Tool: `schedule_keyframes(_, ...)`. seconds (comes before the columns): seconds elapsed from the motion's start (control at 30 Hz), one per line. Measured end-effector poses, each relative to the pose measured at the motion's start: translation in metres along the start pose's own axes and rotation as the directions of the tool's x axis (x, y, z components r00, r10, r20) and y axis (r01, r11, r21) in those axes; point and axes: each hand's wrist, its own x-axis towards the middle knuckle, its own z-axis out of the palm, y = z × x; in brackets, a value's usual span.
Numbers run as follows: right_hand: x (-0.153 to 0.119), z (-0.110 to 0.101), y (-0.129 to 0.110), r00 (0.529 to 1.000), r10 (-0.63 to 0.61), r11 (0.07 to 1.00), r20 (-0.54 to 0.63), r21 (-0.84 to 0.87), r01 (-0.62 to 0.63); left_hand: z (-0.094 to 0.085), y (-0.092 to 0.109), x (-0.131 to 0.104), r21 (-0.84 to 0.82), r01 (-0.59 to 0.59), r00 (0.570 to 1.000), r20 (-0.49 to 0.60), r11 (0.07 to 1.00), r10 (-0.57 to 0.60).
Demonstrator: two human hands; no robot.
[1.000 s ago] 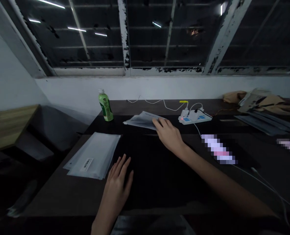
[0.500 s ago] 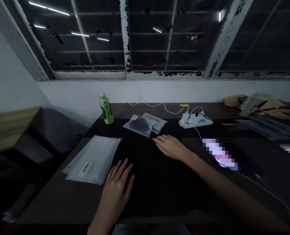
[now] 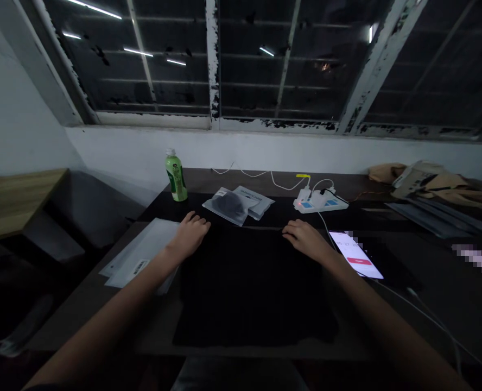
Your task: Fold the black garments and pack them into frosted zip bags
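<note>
the black cloth (image 3: 257, 293) lies spread on the tabletop (image 3: 404, 326), extending nearward from between the left fingers (image 3: 200, 224) and right fingers (image 3: 292, 227), both curled near its far corners, grip indeterminable; spreading appears largely complete, leaving uneven edges unstraightened.

Here we are in a plain workroom, though workshop or basic office, I can't tell which! Look at that window (image 3: 176, 92): paint flaking off the frame, bars behind dark panes, strip lights (image 3: 94, 9) showing in the glass. Below, a bare white wall (image 3: 241, 144). The dark worktop (image 3: 200, 183) carries a power strip (image 3: 321, 206), plastic bags (image 3: 149, 247) and black cloth (image 3: 257, 293), with a 2nd table (image 3: 21, 201) at left!
</note>
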Motion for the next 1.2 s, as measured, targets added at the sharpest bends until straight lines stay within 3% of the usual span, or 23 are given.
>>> schedule_keyframes(0.13,-0.006,-0.016,0.001,0.993,0.091,0.994,-0.070,0.072,-0.086,-0.012,-0.007,-0.010,-0.018,0.038,0.998,-0.058,0.999,-0.039)
schedule_keyframes(0.27,-0.026,-0.033,-0.014,0.985,0.122,0.986,-0.125,0.132,-0.105,-0.033,-0.014,-0.033,-0.067,0.057,0.992,-0.112,0.996,-0.064)
schedule_keyframes(0.4,-0.073,-0.038,-0.042,0.974,0.023,0.999,-0.227,0.043,-0.014,-0.046,-0.013,-0.078,-0.314,0.025,0.984,-0.161,0.949,-0.079)
schedule_keyframes(0.53,-0.129,-0.035,-0.067,0.951,-0.068,0.990,-0.302,-0.136,0.028,-0.051,0.001,-0.125,-0.506,0.026,0.978,-0.164,0.862,-0.126)
schedule_keyframes(0.7,-0.184,-0.035,-0.087,0.934,-0.176,0.976,-0.310,-0.179,0.124,-0.067,0.017,-0.159,-0.594,0.110,0.984,-0.047,0.797,-0.170)
schedule_keyframes(0.83,-0.206,-0.036,-0.102,0.932,-0.130,0.990,-0.340,-0.098,0.102,-0.085,0.022,-0.172,-0.621,0.202,0.979,0.122,0.758,-0.161)
schedule_keyframes(0.9,-0.205,-0.038,-0.112,0.928,-0.093,0.995,-0.360,-0.077,0.070,-0.092,0.028,-0.173,-0.628,0.236,0.972,0.165,0.742,-0.169)
schedule_keyframes(0.97,-0.195,-0.039,-0.125,0.909,-0.071,0.996,-0.411,-0.072,0.045,-0.094,0.043,-0.166,-0.614,0.262,0.965,0.140,0.745,-0.223)
schedule_keyframes(1.07,-0.162,-0.038,-0.149,0.875,-0.035,0.999,-0.482,-0.029,0.024,-0.086,0.086,-0.143,-0.531,0.279,0.928,-0.067,0.800,-0.368)
schedule_keyframes(1.13,-0.134,-0.034,-0.163,0.902,-0.021,0.999,-0.432,0.032,0.039,-0.073,0.118,-0.123,-0.461,0.186,0.946,-0.155,0.868,-0.285)
schedule_keyframes(1.2,-0.109,-0.028,-0.171,0.956,-0.009,0.997,-0.292,0.075,0.032,-0.057,0.143,-0.108,-0.421,0.105,0.975,-0.134,0.901,-0.177)
